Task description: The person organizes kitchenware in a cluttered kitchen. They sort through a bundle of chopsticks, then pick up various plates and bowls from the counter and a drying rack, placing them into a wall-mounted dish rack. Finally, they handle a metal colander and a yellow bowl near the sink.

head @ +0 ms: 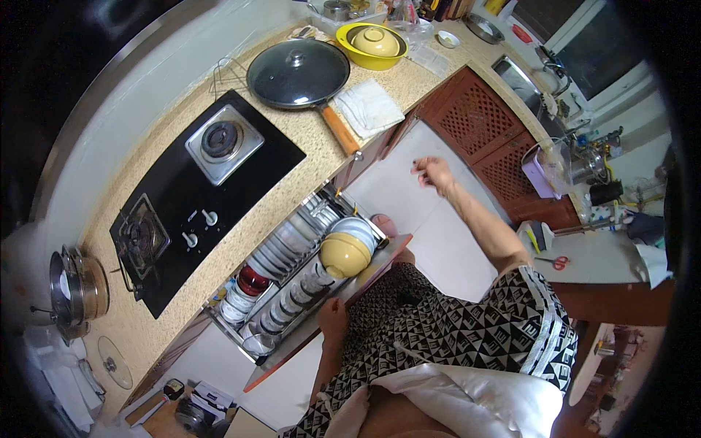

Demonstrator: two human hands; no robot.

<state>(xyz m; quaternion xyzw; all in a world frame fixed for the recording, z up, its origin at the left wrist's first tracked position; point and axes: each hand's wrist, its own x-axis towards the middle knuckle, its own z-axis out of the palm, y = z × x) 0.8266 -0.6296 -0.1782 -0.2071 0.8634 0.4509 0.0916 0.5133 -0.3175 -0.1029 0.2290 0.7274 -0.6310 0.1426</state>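
My left hand (pixel 332 316) is at the outer edge of an open dish drawer's front panel (pixel 306 346); whether its fingers grip the panel is unclear. My right hand (pixel 432 172) is raised over the floor to the right of the drawer, fingers partly curled, with nothing visible in it. Upright plates (pixel 279 246) stand in a rack inside the drawer. A yellow bowl (pixel 345 255) rests tilted at the drawer's right end, against pale dishes. Small bowls (pixel 287 304) line the front row, and a dark red bowl (pixel 253 280) sits on the left.
A black gas hob (pixel 186 230) is set in the speckled counter above the drawer. A lidded frying pan (pixel 298 74) has its wooden handle over the counter edge, near a folded white cloth (pixel 369 108). Lattice-door cabinets (pixel 473 117) stand right, below the sink (pixel 517 82).
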